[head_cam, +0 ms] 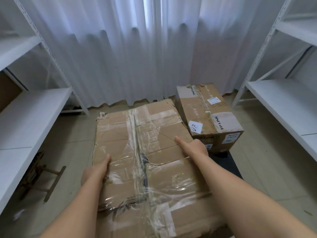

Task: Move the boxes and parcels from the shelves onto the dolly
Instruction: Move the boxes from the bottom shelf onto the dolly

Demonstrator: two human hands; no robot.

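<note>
A large, worn cardboard box [142,152] wrapped in clear tape fills the middle of the view. My left hand [96,170] grips its left edge, thumb on top, fingers hidden down the side. My right hand [193,146] grips its right edge the same way, thumb lying on the lid. To its right a smaller TP-LINK box [207,114] with a white note stands on the dark dolly [231,165], of which only a strip shows. Whether the large box rests on the dolly or hangs above it is hidden.
White metal shelves run along the left [30,107] and the right [283,100]. A brown box [8,91] sits on the left shelf. A wooden frame [42,177] lies on the floor under the left shelves. White curtains [137,48] hang behind.
</note>
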